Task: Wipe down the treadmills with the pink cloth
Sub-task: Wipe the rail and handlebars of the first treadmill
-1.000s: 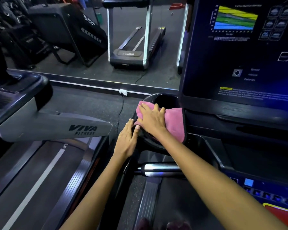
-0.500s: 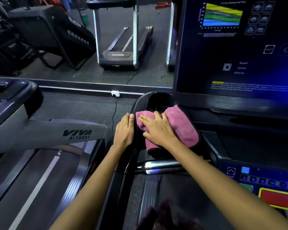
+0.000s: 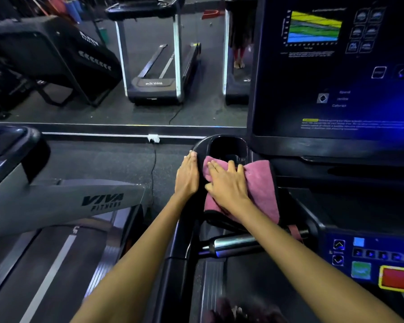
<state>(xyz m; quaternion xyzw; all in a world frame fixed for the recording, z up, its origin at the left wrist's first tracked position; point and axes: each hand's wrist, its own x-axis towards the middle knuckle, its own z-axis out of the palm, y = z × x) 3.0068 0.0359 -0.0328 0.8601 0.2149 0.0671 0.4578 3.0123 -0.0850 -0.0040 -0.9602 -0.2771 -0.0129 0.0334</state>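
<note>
Dim gym. Dark speckled floor. Wall mirror ahead, reflecting machines and floor. White socket on strip below mirror, black cord hanging down from it. Blue glow at right.

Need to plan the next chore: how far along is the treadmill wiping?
Done: nothing visibly finished. In hand: right hand presses the pink cloth by the cup holder; left hand rests on its rim. Left: screen, button panel, neighbouring treadmill.

Pink terry cloth, black-edged, draped flat over black treadmill console's left cup-holder rim; blue screen lit.
</note>
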